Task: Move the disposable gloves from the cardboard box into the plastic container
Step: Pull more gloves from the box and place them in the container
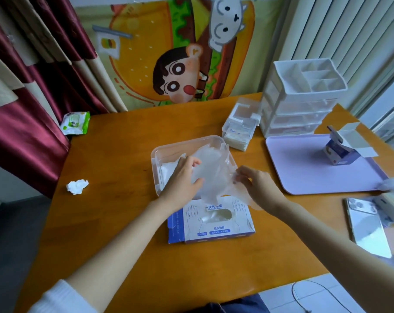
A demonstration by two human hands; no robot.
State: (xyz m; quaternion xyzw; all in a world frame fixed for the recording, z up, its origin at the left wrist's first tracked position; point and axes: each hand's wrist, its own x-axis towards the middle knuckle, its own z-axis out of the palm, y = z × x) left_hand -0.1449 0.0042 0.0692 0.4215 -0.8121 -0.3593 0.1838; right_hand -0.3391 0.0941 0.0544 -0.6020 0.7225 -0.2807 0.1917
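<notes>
Head view, from the left: beyond a crumpled tissue (77,186) on the wooden table (114,154), finds the left hand (182,179) curled round the left edge of a sheaf of clear disposable gloves (214,170), thumb and fingers closed on the film. Holds the sheaf above the open plastic container (154,168), partly over its right rim, with a white layer lying inside (more gloves, probably). Further right, shows the right hand (257,188) pinching the sheaf's loose right edge between thumb and fingertips. Just nearer than both hands, the cardboard box (214,231), flat on the table, with more film visible through its oval opening. Judging by the crumple and sag: nearly weightless, limp, slick, prone to sliding apart layer by layer and to clinging to skin. Best taken as a stack, pinched across the whole thickness at opposite edges, then lowered flat and pressed down before letting go.
</notes>
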